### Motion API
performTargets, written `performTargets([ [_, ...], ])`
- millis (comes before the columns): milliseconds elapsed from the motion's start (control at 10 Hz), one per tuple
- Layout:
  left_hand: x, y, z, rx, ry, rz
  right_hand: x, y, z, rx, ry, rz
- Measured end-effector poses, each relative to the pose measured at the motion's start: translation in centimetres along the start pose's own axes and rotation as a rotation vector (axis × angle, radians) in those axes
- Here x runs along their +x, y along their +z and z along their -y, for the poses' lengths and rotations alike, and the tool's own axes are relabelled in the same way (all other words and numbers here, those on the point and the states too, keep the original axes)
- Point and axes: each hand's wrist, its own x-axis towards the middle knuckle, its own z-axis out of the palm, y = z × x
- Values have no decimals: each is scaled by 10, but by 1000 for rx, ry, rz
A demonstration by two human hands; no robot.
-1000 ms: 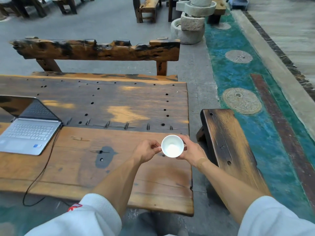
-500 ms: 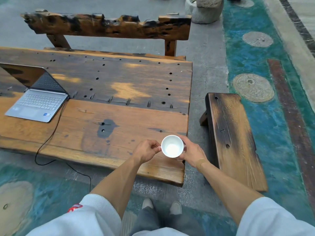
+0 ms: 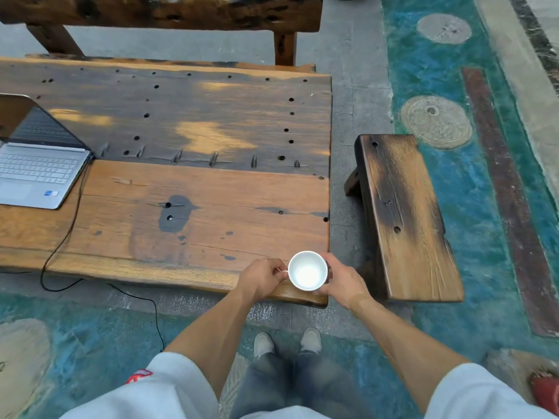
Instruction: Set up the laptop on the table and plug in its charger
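An open silver laptop (image 3: 36, 173) stands on the wooden table (image 3: 211, 207) at the far left, its screen cut off by the frame edge. A black charger cable (image 3: 65, 237) runs from the laptop's right side over the table's front edge and across the floor. Both my hands hold a white cup (image 3: 307, 270) above the table's near right corner. My left hand (image 3: 262, 278) pinches its handle. My right hand (image 3: 341, 278) wraps the cup's right side.
A wooden stool (image 3: 405, 216) stands to the right of the table. A dark wooden bench back (image 3: 163, 10) runs along the table's far side. My feet (image 3: 287, 343) stand on the painted floor just before the table's front edge.
The view has tilted down and I have stepped back. The table now sits farther from me, and the cup hangs over its front right corner instead of over the tabletop.
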Motion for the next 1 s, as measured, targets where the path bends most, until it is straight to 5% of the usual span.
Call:
performTargets([
  [1000, 3, 13, 9, -111, -7, 163, 1, 12, -15, -15, 42, 46],
])
